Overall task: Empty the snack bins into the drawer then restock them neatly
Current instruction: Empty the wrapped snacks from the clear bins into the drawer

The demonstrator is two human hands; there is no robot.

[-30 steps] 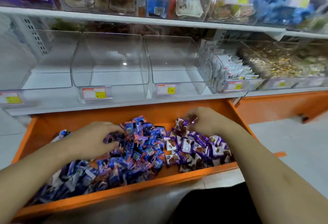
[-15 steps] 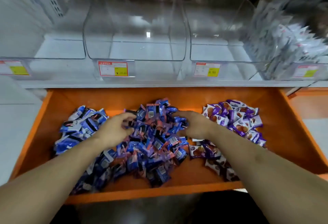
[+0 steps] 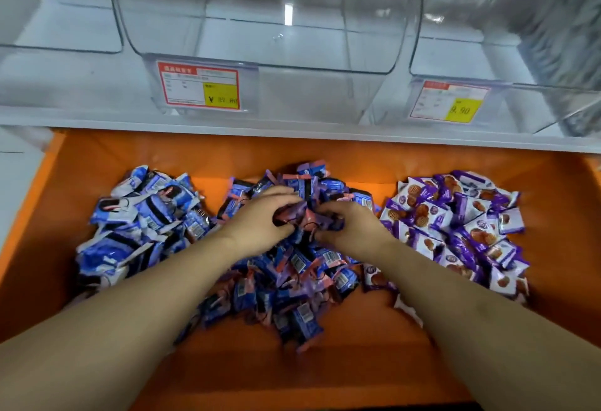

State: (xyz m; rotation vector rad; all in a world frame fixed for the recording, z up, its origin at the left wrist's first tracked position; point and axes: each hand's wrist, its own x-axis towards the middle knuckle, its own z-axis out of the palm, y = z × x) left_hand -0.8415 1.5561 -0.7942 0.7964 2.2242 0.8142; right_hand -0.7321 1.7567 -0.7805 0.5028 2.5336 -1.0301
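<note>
Hands (image 3: 265, 217) (image 3: 349, 226) around pink-blue packets (image 3: 292, 267)

I've brought both hands together on the middle pile of blue-and-pink packets (image 3: 286, 267): a second ago my left hand (image 3: 263, 222) sat near the pile's left side and my right hand (image 3: 351, 228) was over on the purple cookie packets (image 3: 455, 225). Now their fingers curl around one bunch between them (my view has also dipped closer to the drawer (image 3: 325, 375)).
</note>
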